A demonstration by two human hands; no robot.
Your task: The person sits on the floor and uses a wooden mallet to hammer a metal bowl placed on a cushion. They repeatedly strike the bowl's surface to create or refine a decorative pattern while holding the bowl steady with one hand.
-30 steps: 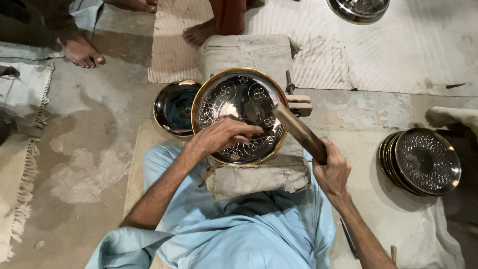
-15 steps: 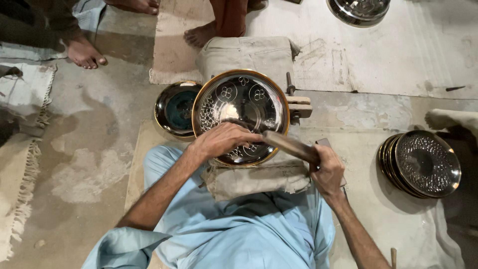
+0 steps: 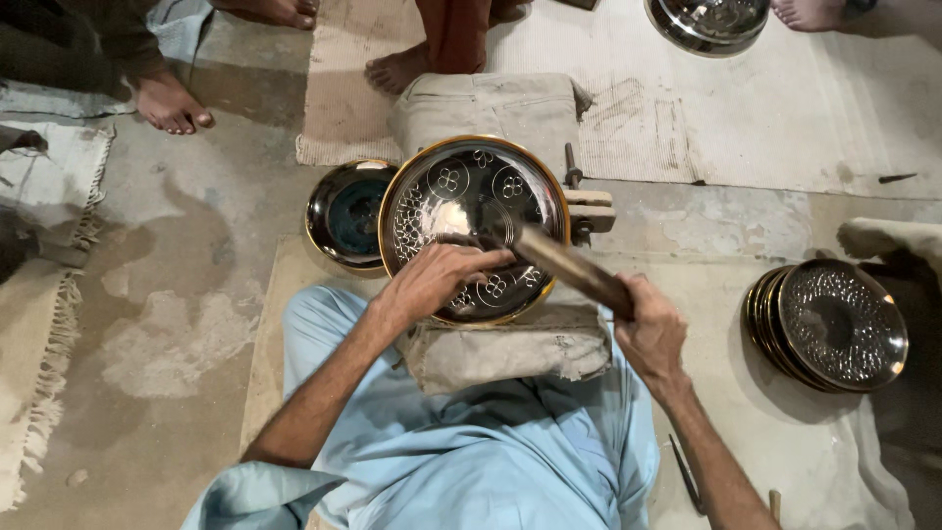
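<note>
Two hands [image 3: 432, 280] [image 3: 650, 329], one mallet [image 3: 569, 267], one engraved plate [image 3: 469, 201].

Dark bowl [image 3: 345, 213] left, plate stack [image 3: 829, 324] right.

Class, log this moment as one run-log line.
left hand: on engraved metal bowl | right hand: gripping wooden mallet over bowl | stacked bowls: right

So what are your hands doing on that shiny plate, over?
Left hand pressed on the engraved metal plate. Right hand gripping the hammer handle, head over the plate. Dark bowl tucked beside; nothing blocking.
</note>
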